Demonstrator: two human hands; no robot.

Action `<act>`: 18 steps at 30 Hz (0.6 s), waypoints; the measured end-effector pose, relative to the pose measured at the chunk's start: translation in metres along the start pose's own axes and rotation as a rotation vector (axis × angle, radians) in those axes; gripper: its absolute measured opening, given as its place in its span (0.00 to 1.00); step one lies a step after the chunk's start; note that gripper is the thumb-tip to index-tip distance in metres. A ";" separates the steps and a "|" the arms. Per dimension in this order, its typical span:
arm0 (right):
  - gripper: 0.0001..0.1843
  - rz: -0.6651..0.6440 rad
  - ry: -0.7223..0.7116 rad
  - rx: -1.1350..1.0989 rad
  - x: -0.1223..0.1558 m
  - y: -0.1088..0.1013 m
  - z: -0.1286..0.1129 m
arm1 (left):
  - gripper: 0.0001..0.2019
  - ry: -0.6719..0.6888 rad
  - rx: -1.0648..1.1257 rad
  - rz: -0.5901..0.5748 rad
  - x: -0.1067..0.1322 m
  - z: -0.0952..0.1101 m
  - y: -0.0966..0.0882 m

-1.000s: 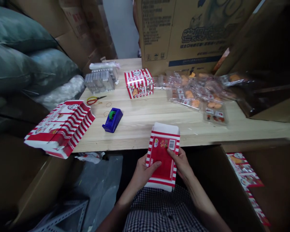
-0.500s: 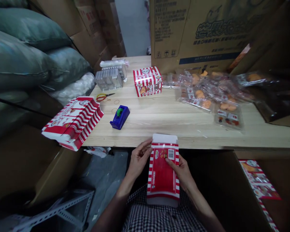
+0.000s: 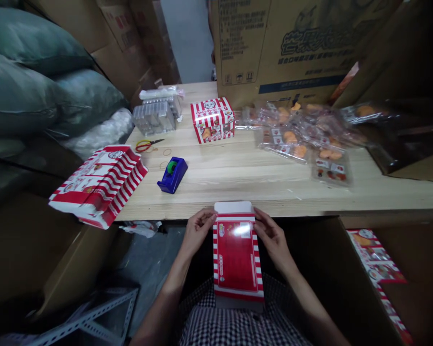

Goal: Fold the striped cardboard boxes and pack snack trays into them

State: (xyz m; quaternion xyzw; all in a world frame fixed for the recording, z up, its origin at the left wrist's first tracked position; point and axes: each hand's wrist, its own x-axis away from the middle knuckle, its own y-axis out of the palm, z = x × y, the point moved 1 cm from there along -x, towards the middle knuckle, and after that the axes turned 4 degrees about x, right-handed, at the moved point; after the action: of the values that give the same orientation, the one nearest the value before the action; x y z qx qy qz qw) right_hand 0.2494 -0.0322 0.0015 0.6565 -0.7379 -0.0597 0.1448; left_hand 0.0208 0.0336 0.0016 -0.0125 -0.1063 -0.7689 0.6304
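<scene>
A flat red carton (image 3: 237, 259) with red-and-white striped sides rests over my lap, just below the table's front edge. Its white end flap (image 3: 233, 207) points toward the table. My left hand (image 3: 197, 230) pinches the carton's upper left edge between thumb and fingers. At the upper right corner, my right hand (image 3: 272, 236) grips the other edge in the same way. On the table ahead stands a made-up striped box (image 3: 212, 121). A stack of flat striped cartons (image 3: 99, 185) lies at the table's left corner.
A blue tape dispenser (image 3: 172, 175) and scissors (image 3: 149, 145) lie left of centre on the wooden table (image 3: 216, 185). Clear plastic packs (image 3: 154, 117) stand behind them. Several bagged toy-like pieces (image 3: 288, 139) are heaped at right, before a large cardboard box (image 3: 274, 48).
My right thumb has left the carton's printed face, and that hand has moved up to the upper right edge. The view has shifted slightly.
</scene>
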 end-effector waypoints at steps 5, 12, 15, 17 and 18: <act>0.18 -0.134 0.003 0.050 -0.017 -0.010 -0.008 | 0.13 0.001 -0.033 0.008 0.000 0.006 0.002; 0.10 -0.191 0.097 0.076 -0.035 -0.023 -0.007 | 0.12 0.012 -0.159 -0.154 -0.002 0.007 0.008; 0.13 -0.136 0.114 0.094 -0.043 -0.025 -0.007 | 0.12 0.004 -0.180 -0.200 -0.009 0.009 0.009; 0.12 -0.114 0.104 0.101 -0.049 -0.023 -0.010 | 0.13 0.016 -0.161 -0.202 -0.016 0.014 0.008; 0.12 -0.105 0.096 0.103 -0.050 -0.022 -0.012 | 0.13 0.023 -0.147 -0.205 -0.019 0.017 0.007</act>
State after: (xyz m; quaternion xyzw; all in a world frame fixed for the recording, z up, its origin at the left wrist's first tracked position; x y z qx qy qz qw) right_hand 0.2784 0.0159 0.0001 0.7028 -0.6969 0.0024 0.1429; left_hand 0.0300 0.0535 0.0164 -0.0391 -0.0430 -0.8351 0.5471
